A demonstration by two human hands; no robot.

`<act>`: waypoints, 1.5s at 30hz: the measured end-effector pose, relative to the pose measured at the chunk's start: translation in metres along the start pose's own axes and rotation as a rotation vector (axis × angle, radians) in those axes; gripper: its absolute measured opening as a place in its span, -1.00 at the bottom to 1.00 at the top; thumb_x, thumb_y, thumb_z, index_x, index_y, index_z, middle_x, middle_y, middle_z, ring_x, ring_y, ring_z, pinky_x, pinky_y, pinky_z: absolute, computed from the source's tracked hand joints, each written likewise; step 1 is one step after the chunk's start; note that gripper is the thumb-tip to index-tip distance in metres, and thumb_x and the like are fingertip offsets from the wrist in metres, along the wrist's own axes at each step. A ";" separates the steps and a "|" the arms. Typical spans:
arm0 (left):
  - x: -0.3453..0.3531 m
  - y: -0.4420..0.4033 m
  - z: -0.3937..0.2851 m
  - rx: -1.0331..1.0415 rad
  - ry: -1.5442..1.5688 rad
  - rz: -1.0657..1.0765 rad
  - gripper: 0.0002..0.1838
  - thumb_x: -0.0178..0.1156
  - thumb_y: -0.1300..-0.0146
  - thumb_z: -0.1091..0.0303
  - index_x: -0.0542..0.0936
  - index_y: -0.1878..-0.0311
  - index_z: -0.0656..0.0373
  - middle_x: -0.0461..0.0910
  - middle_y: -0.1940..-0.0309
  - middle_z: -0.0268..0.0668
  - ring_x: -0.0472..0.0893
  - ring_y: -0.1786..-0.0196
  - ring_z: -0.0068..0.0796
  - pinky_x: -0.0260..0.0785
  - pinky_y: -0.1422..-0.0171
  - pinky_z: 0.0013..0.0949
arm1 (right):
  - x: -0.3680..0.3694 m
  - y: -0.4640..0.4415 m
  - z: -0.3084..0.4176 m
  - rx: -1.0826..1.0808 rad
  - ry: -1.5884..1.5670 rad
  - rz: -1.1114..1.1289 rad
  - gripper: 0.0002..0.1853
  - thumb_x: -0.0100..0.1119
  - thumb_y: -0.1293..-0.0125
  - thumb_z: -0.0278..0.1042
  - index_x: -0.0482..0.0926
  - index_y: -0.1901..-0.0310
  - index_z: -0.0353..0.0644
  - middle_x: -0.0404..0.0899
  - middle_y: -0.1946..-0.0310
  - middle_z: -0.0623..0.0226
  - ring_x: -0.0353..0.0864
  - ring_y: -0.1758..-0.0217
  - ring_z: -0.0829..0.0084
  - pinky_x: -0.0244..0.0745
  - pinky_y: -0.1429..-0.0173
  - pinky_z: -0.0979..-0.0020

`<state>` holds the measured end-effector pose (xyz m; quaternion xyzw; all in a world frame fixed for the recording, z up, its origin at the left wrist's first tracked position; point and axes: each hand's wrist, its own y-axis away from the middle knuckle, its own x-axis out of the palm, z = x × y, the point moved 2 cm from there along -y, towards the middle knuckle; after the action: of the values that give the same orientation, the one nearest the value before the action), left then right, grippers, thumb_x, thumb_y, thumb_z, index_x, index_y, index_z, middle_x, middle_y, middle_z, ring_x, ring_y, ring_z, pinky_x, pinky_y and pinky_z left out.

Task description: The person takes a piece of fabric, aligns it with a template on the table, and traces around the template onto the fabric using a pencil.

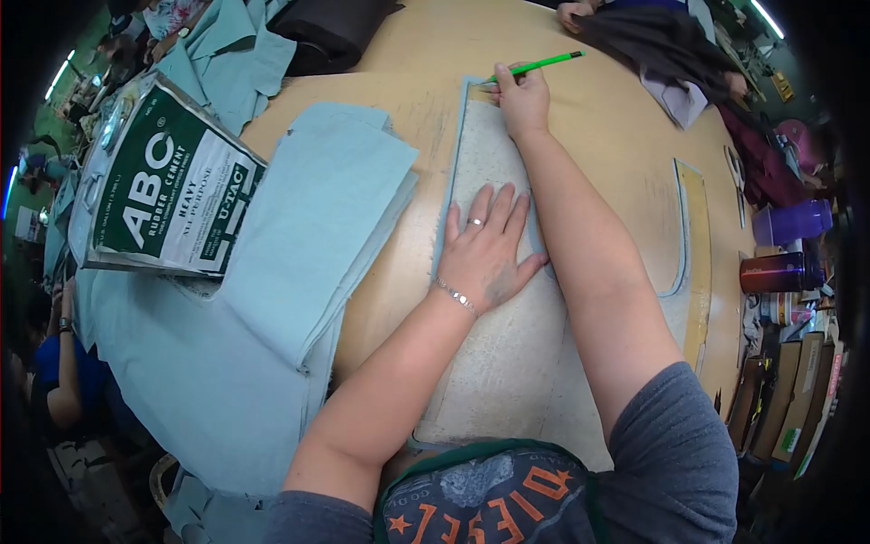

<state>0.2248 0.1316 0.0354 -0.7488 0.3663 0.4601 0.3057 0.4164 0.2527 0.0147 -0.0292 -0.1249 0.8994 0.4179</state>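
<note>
My left hand (487, 247) lies flat, fingers spread, on a long grey pattern board (494, 367). Narrow strips of light-blue fabric (450, 195) show along the board's edges, under it. At the board's far end my right hand (524, 107) grips a green pencil (555, 61). The pencil's back end points up to the right, and its tip is near the far left corner of the board. How the tip meets the fabric is too small to tell.
Left of the board lies a stack of light-blue fabric (308, 208), with a green-and-white rubber cement can (172, 181) on it. A second pattern piece (693, 245) lies right. Scissors (735, 177) and a purple tumbler (775, 272) sit at the right edge. Other people work around the table (598, 118).
</note>
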 end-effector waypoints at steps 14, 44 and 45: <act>0.005 -0.121 0.054 -0.217 -0.143 -0.019 -0.42 -0.22 -0.22 0.08 0.07 -0.28 0.11 -0.02 -0.31 -0.36 -0.06 -0.37 -0.31 -0.20 -0.30 0.19 | -0.004 -0.010 -0.005 -0.006 0.083 0.007 -0.78 0.15 -0.12 -0.34 0.40 0.32 -0.32 0.53 0.48 0.20 0.55 0.45 0.41 0.44 0.38 0.47; 0.006 -0.120 0.052 -0.221 -0.184 -0.039 -0.41 -0.22 -0.22 0.04 0.07 -0.28 0.10 -0.01 -0.31 -0.34 -0.06 -0.37 -0.32 -0.18 -0.30 0.17 | -0.017 -0.037 0.009 -0.121 0.712 0.252 -0.70 0.19 -0.06 -0.21 0.49 0.27 -0.26 0.55 0.39 0.09 0.54 0.27 0.18 0.41 0.14 0.29; 0.005 -0.121 0.053 -0.220 -0.180 -0.040 -0.40 -0.23 -0.22 0.04 0.07 -0.28 0.10 -0.01 -0.31 -0.34 -0.06 -0.37 -0.32 -0.18 -0.30 0.18 | -0.018 -0.037 0.010 -0.108 0.696 0.256 -0.70 0.18 -0.06 -0.21 0.49 0.27 -0.26 0.55 0.39 0.08 0.54 0.27 0.18 0.41 0.13 0.30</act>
<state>0.3019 0.2381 0.0245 -0.7407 0.2695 0.5567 0.2624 0.4544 0.2599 0.0328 -0.3705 -0.0180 0.8727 0.3176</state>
